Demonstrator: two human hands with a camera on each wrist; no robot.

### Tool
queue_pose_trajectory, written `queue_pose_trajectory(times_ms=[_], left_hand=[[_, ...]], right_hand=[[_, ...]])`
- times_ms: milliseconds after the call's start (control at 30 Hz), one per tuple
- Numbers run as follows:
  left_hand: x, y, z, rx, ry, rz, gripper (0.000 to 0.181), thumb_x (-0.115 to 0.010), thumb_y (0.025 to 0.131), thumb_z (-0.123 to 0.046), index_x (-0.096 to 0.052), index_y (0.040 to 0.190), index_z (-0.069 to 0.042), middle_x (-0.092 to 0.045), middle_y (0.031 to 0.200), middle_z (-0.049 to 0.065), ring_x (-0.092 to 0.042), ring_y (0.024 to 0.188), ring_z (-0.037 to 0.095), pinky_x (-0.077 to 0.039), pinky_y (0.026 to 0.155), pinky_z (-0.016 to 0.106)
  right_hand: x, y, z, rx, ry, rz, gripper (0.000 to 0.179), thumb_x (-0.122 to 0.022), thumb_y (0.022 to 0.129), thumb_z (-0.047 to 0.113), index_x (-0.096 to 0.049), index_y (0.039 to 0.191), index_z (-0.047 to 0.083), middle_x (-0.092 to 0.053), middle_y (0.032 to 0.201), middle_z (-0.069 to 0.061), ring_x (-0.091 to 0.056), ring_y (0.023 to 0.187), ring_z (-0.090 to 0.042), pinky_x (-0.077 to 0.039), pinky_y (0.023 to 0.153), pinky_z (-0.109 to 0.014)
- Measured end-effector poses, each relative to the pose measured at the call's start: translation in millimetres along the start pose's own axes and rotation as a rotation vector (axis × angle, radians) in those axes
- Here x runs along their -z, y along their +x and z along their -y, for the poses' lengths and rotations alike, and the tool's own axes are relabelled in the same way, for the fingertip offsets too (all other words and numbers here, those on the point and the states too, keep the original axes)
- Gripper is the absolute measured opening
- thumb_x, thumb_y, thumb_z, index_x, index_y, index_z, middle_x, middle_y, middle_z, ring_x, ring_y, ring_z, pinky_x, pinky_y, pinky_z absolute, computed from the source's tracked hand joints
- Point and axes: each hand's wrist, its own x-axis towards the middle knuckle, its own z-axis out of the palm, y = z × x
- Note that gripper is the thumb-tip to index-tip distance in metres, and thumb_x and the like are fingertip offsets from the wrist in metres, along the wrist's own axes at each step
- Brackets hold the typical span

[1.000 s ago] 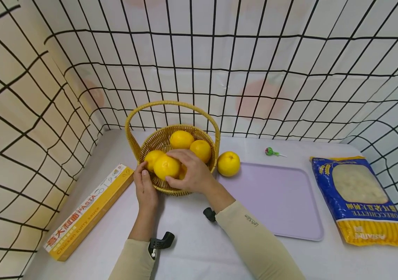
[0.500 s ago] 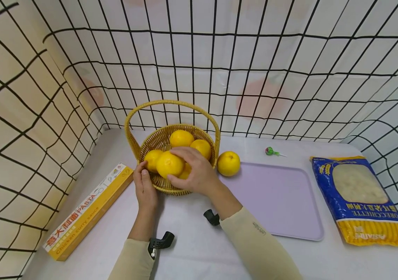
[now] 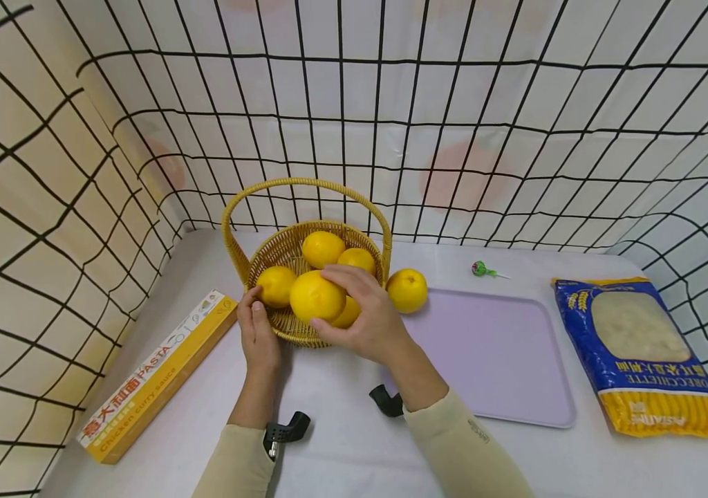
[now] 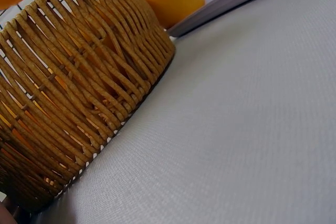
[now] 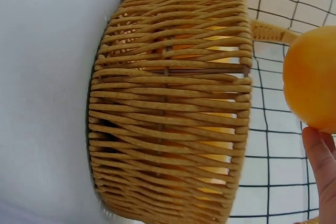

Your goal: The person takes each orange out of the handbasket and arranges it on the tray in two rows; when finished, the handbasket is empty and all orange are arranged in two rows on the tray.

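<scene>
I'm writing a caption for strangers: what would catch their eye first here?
Probably the yellow fruit gripped by the right hand above the wicker basket, where other fruits lie. Next, the lilac tray to its right, with a loose fruit by its corner, then the blue-and-yellow bag at the far right.

- Held orange (image 3: 317, 297): it is round, yellow-orange and whole. The right hand (image 3: 366, 318) holds it between thumb and fingers, above the front part of the basket, higher than the rim.
- Basket (image 5: 168, 103): it is woven, golden brown, with one tall arched handle, and it stands upright. The left hand (image 3: 259, 339) holds it at the left side of the rim.
- Four oranges (image 3: 323, 249): they lie inside the basket; one is partly hidden behind the held orange.
- Outer orange (image 3: 406, 290): it rests outside, just right of the basket.
</scene>
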Motion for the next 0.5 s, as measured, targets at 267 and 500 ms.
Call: queue_pose_trajectory(times_ms=[267, 500], left_hand=[[-0.2, -0.2, 1.3, 0.000, 0.010, -0.012, 0.043, -0.029, 0.112, -0.034, -0.044, 0.146, -0.013, -0.037, 0.158, 0.008, -0.028, 0.154, 0.025, -0.018, 0.129, 0.049], [-1.3, 1.1, 2.3, -0.006, 0.016, -0.017, 0.042, -0.028, 0.112, -0.032, -0.044, 0.145, -0.011, -0.037, 0.158, 0.009, -0.026, 0.155, 0.026, -0.017, 0.129, 0.048]], right_hand=[[10, -12.4, -1, 0.043, 0.034, -0.049, 0.067, -0.087, 0.073, 0.022, -0.062, 0.134, 0.011, -0.062, 0.138, -0.008, -0.058, 0.129, -0.024, -0.053, 0.106, -0.044], [15, -20.1, -7, 0.074, 0.041, -0.091, 0.067, -0.087, 0.072, 0.017, -0.061, 0.133, 0.010, -0.062, 0.136, -0.012, -0.060, 0.126, -0.028, -0.054, 0.105, -0.044]])
